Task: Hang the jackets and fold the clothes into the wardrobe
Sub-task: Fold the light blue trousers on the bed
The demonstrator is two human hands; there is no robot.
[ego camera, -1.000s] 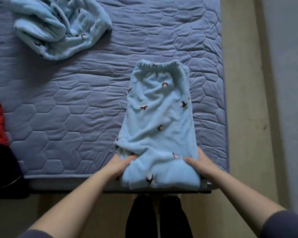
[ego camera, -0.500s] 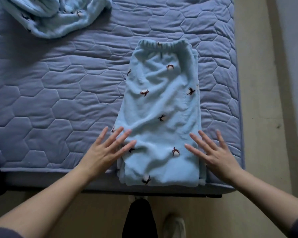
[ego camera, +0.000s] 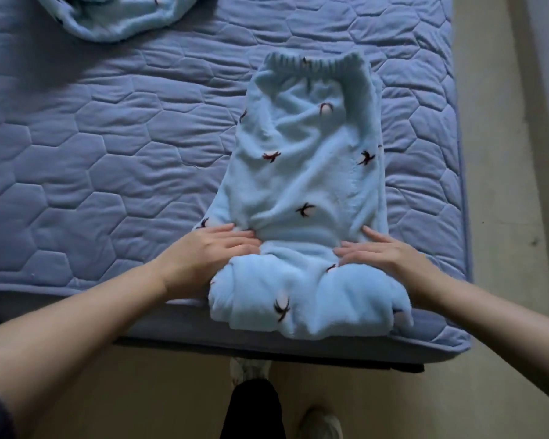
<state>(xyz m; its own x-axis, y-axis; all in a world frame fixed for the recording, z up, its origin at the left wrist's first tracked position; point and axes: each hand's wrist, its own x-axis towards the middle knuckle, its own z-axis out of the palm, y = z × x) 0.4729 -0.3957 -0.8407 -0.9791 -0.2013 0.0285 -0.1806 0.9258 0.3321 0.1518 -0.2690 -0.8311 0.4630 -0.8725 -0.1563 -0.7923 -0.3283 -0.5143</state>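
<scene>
**Both hands flat on the fleece trousers**

The light-blue fleece trousers [ego camera: 305, 172] lie on the bed [ego camera: 92, 153] by its near edge, towards the right corner, their near end bunched up. The left hand [ego camera: 210, 251] and right hand [ego camera: 384, 255] press on them with straight fingers, gripping nothing.

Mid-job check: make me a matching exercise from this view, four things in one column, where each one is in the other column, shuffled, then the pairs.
Things
1. left hand
2. right hand
3. crumpled blue garment
4. elastic waistband

Places
A. far left of the quilt, cut off by the top of the picture
B. pressed flat on the right side of the folded pants
C. far end of the pants, away from the person
D. pressed flat on the pants' left edge

Pairs: 1-D, 2-B, 3-A, 4-C
</scene>
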